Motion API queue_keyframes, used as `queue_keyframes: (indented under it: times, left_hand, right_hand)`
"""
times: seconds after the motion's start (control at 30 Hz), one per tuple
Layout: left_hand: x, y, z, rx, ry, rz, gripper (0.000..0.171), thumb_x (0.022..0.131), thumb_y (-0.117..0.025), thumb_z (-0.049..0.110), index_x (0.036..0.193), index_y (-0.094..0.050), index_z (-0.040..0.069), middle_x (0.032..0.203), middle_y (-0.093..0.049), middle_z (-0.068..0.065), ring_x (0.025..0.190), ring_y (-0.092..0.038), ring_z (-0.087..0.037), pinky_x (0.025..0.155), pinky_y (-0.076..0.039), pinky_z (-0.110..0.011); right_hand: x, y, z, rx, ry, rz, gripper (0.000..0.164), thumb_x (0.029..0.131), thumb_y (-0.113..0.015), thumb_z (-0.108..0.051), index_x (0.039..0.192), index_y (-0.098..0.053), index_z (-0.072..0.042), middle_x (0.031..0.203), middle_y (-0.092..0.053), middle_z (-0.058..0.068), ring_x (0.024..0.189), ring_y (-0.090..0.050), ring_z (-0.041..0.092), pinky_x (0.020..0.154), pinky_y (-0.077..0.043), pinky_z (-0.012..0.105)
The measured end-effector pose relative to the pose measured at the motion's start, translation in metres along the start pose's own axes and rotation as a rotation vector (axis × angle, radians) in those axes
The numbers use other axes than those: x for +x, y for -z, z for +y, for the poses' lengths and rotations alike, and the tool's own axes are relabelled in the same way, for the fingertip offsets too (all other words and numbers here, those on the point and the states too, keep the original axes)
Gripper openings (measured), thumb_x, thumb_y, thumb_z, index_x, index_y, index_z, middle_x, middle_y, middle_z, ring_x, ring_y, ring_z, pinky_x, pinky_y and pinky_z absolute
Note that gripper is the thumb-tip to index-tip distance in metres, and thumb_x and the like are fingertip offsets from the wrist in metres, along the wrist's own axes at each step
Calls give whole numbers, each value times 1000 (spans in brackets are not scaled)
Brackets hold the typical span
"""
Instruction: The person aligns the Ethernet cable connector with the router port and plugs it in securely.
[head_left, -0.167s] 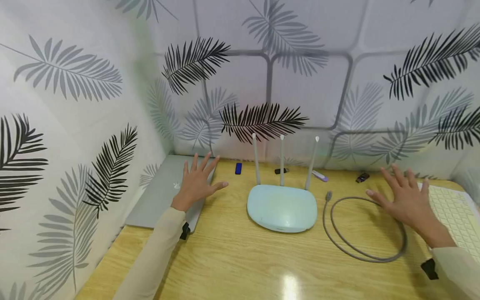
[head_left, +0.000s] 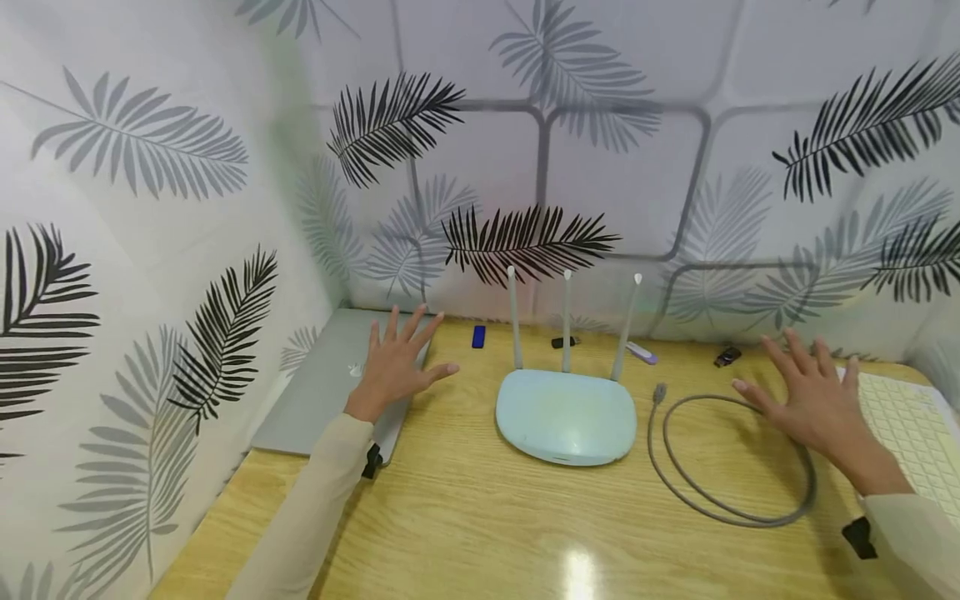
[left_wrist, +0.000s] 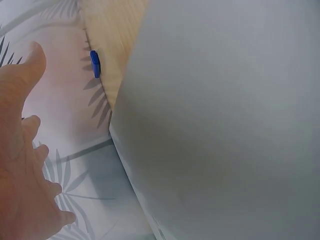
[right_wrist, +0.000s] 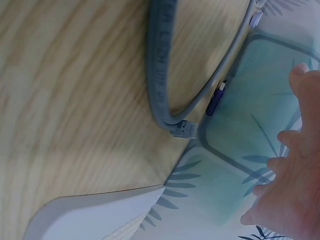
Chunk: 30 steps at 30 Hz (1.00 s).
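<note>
Left hand [head_left: 392, 371] over the gray laptop [head_left: 311, 404], right hand [head_left: 821, 408] over the gray cable [head_left: 765, 524], beside the pale keyboard [head_left: 911, 429]. Hands well apart, fingers spread. Router [head_left: 566, 418] on the counter [head_left: 480, 525] between them.

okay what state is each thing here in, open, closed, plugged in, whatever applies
Laptop: closed.
Router: antennas raised; power unclear.
Grey cable: loosely looped, plug near the router unconnected.
Keyboard: flat, partly out of frame.
Blue stick: no connector visible.
Dark stick behind the cable: connector exposed.
Black stick: connector appears exposed.
Purple-and-white stick: capped or not, cannot tell.
Left hand: fingers spread, empty.
Right hand: fingers spread, empty.
</note>
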<state>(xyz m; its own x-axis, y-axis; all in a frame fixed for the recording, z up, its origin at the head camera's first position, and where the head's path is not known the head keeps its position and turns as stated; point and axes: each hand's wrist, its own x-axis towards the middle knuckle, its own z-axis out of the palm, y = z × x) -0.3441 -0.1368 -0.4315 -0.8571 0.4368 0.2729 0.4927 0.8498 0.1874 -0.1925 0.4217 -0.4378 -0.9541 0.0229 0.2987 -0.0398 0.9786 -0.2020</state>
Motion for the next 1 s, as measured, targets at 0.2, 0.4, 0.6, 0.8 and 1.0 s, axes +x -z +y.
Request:
queue_keyframes:
  times: [0.2,0.4,0.6,0.8,1.0]
  left_hand:
    - [14,-4,14,13,-56,-3,86,87,-59,66,156,-24,29,165,-19,-8,151,-5,-46,117,-5,-73]
    - [-14,11,-19,14,-8,-12,88,88,-59,65,158,-20,26,165,-17,-11,150,-3,-49,112,-7,-78]
    - [-27,31,-48,11,25,18,88,88,-60,62,158,-21,25,164,-17,-13,148,-6,-53,111,-5,-80]
    - [-31,29,-44,11,32,-10,88,88,-63,60,157,-23,23,163,-20,-14,147,-11,-53,110,-8,-80]
    - [-60,35,-58,3,79,22,85,91,-60,58,157,-22,21,162,-22,-17,145,-15,-54,109,-11,-80]
  right_hand:
    - [-17,14,5,-6,-46,23,84,95,-54,-56,158,-16,-15,162,-10,24,144,-3,59,107,16,78]
    - [12,2,-32,-16,14,-11,81,96,-48,-59,157,-20,-13,162,-12,23,145,-7,56,111,10,77]
    - [51,-9,-75,22,57,13,79,95,-54,-56,156,-25,-16,163,-15,19,148,-10,51,112,6,77]
    - [51,-9,-89,71,64,48,74,96,-59,-47,154,-30,-13,161,-22,21,146,-18,50,112,-3,78]
    - [81,-23,-131,234,128,82,58,99,-58,-33,145,-42,-1,148,-41,23,135,-41,43,111,-33,64]
